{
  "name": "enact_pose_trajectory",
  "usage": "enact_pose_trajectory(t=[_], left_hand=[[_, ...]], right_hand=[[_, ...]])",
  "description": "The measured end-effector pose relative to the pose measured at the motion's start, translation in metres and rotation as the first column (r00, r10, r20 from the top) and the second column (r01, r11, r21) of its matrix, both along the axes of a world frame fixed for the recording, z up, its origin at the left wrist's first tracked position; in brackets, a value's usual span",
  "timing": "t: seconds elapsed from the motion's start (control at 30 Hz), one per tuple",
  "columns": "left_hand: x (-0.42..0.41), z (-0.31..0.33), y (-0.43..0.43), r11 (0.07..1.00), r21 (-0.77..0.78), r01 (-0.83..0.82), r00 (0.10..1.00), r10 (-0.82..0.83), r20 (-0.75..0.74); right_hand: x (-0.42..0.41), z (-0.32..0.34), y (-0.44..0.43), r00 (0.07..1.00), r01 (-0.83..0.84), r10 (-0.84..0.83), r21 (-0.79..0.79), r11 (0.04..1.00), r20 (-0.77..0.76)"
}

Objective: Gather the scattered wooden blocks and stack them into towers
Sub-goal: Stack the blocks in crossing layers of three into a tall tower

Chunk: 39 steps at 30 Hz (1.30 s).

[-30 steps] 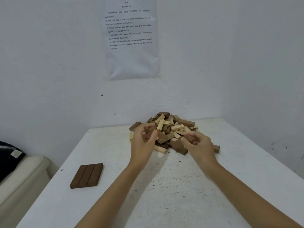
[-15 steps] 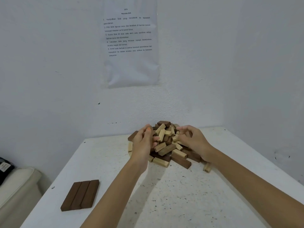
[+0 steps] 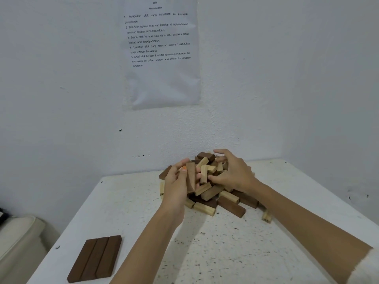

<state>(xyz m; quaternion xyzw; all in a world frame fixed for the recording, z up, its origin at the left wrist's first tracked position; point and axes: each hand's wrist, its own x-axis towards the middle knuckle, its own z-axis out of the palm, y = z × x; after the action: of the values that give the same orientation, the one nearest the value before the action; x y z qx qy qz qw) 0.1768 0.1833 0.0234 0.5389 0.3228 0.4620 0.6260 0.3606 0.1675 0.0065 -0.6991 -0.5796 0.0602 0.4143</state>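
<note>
L hand (image 3: 177, 187) curled tight, R hand (image 3: 233, 173) clawed, arms fwd.

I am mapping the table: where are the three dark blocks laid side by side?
In the head view, the three dark blocks lie flat at the table's near left corner, apart from the block pile.

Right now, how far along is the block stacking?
Barely begun. Done: three dark blocks laid side by side near left. In hand: left hand grips a dark block while right hand rests on the pile. Left: the whole pile, one stray light block, every tower.
</note>
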Motion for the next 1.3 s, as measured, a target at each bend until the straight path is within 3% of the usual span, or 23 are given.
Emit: enact_pose_trajectory(t=[0.37, 0.63, 0.9, 1.3], left_hand=[[-0.005, 0.007, -0.02, 0.999, 0.04, -0.016, 0.996, 0.019, -0.086], [-0.025, 0.004, -0.053, 0.997, 0.054, 0.056, 0.976, -0.043, -0.215], [-0.065, -0.016, -0.077, 0.988, -0.045, 0.147, 0.91, -0.153, -0.386], [-0.091, -0.034, -0.103, 0.975, -0.039, 0.219, 0.873, -0.213, -0.439]], right_hand=[[-0.016, 0.015, -0.058, 0.97, -0.117, 0.152, 0.182, 0.976, -0.188], [-0.038, 0.012, -0.113, 0.937, -0.268, 0.287, 0.115, 0.957, -0.199], [-0.055, -0.013, -0.144, 0.882, -0.4, 0.389, 0.015, 0.917, -0.268], [-0.072, -0.023, -0.169, 0.869, -0.45, 0.412, -0.092, 0.888, -0.273]])
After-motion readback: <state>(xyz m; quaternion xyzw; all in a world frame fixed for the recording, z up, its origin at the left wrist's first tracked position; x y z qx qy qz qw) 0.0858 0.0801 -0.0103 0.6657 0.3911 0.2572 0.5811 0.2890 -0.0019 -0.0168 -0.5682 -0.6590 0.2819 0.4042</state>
